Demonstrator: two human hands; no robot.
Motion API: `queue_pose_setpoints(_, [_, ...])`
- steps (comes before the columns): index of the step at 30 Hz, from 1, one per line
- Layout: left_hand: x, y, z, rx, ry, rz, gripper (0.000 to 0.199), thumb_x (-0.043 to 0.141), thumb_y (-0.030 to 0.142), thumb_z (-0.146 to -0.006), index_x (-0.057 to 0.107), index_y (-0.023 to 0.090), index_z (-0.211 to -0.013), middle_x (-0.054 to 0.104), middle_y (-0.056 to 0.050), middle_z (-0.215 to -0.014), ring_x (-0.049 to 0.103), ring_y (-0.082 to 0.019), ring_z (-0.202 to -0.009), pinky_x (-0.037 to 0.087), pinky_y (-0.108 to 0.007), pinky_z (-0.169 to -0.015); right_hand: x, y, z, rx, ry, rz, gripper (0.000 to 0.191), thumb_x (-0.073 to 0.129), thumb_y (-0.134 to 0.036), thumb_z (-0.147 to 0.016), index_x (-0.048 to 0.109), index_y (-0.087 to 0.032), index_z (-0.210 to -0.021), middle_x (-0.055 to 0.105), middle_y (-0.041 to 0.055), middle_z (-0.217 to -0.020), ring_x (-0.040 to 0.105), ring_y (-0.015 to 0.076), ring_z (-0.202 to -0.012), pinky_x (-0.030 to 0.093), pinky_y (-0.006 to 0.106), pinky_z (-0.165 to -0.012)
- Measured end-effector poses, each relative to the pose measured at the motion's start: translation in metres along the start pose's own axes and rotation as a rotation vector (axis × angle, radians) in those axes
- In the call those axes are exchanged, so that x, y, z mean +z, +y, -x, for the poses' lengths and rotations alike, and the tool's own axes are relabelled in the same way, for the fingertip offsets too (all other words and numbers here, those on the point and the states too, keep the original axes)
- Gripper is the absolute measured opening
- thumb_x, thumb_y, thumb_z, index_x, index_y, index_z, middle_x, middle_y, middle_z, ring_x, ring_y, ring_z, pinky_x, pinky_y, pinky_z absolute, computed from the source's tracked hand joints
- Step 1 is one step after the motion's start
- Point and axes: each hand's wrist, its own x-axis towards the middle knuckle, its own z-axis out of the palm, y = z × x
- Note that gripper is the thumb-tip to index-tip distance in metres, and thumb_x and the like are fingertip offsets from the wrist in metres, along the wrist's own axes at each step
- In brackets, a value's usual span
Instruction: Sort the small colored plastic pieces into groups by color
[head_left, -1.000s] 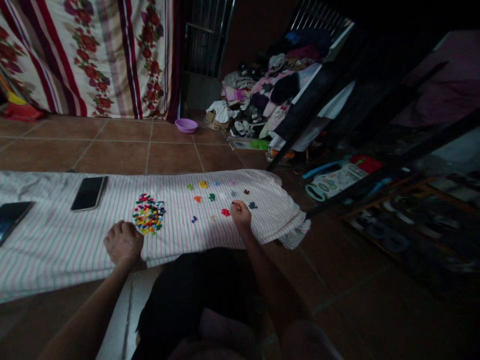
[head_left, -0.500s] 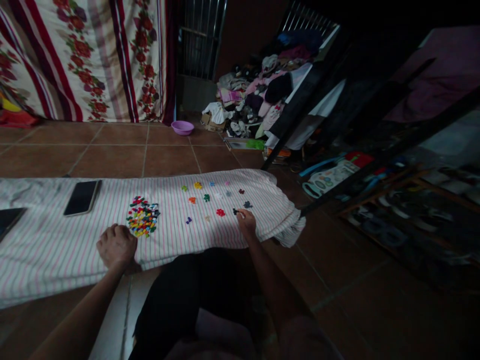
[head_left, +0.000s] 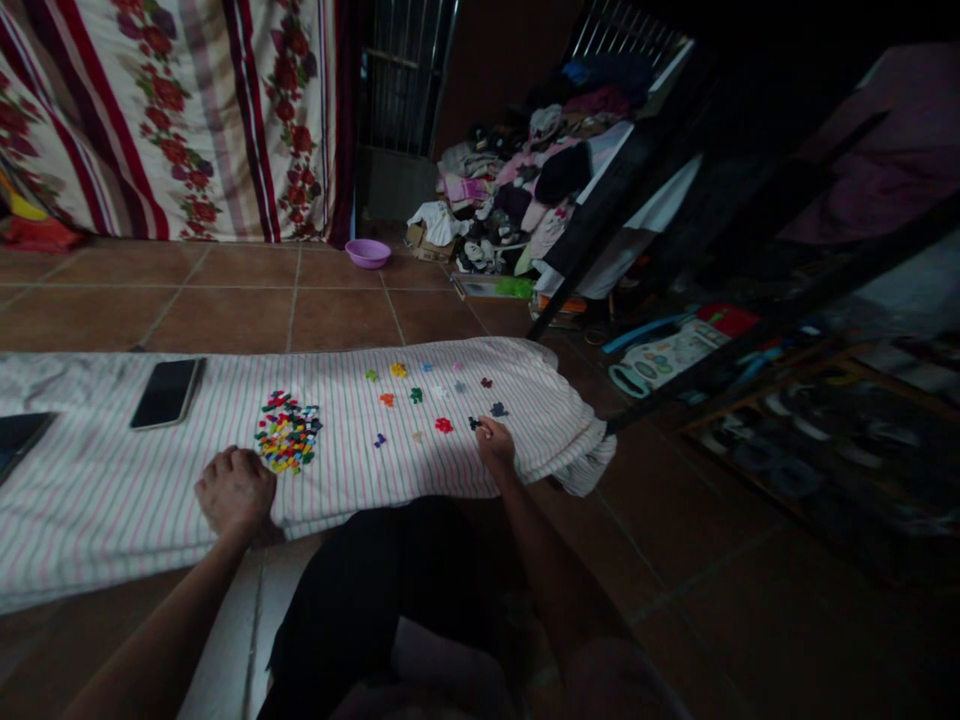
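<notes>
A mixed heap of small coloured pieces (head_left: 289, 435) lies on a striped cloth (head_left: 165, 490). To its right are several small groups sorted by colour, among them red pieces (head_left: 444, 425), yellow pieces (head_left: 398, 370), dark green pieces (head_left: 416, 396) and dark grey pieces (head_left: 499, 409). My right hand (head_left: 496, 445) has its fingers pinched at the small black pieces (head_left: 474, 423); whatever is between the fingertips is too small to make out. My left hand (head_left: 235, 490) rests with curled fingers on the cloth, just below and left of the heap.
A phone (head_left: 166, 393) lies on the cloth at the left, and another dark device (head_left: 21, 440) at the left edge. Beyond, on the tiled floor, are a purple basin (head_left: 367, 253) and a pile of clothes (head_left: 525, 190). A dark slanted post (head_left: 574, 275) stands behind the cloth's right end.
The view has shifted slightly. My right hand has stayed by the black pieces, with its fingers a little further back from them. My left hand rests in the same place.
</notes>
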Motion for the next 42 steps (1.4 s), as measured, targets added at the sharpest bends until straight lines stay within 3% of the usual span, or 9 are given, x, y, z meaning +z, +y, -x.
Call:
queue_pose_setpoints(16, [0.011,-0.007,0.001,0.02,0.024,0.014,0.028,0.036,0.03,-0.087,0.058,0.016,-0.097,0.06,-0.014,-0.11,0.052,-0.029,-0.104,0.036,-0.042,-0.084,0.008,0.003,-0.009,-0.207,-0.106,0.108,0.034,0.052,-0.024,-0.079,0.07,-0.016,-0.106,0.066,0.0113,-0.102,0.057,0.0238,-0.097,0.043,0.039,-0.092])
queue_pose_setpoints(23, [0.008,-0.004,0.0,0.015,0.027,0.0,0.028,0.036,0.028,-0.085,0.059,0.016,-0.095,0.06,-0.014,-0.109,0.052,-0.028,-0.101,0.036,-0.041,-0.083,0.012,0.009,-0.015,-0.202,-0.115,0.067,0.024,0.051,-0.02,-0.08,0.071,-0.017,-0.093,0.067,0.0096,-0.095,0.056,0.023,-0.093,0.043,0.037,-0.089])
queue_pose_setpoints(31, [0.003,-0.002,0.0,0.01,-0.005,-0.02,0.029,0.036,0.027,-0.085,0.06,0.014,-0.096,0.061,-0.014,-0.106,0.052,-0.027,-0.099,0.035,-0.04,-0.081,0.015,0.016,-0.015,-0.219,-0.062,0.004,0.024,0.052,-0.023,-0.079,0.071,-0.017,-0.093,0.068,0.0101,-0.096,0.057,0.0236,-0.095,0.045,0.038,-0.09])
queue_pose_setpoints(42, [0.009,-0.005,0.0,0.01,0.029,-0.009,0.028,0.037,0.027,-0.085,0.061,0.014,-0.096,0.061,-0.014,-0.105,0.052,-0.028,-0.1,0.035,-0.04,-0.081,0.006,0.015,-0.016,-0.195,-0.097,-0.069,0.03,0.052,-0.023,-0.073,0.07,-0.019,-0.096,0.069,0.0097,-0.098,0.061,0.0241,-0.097,0.048,0.042,-0.094])
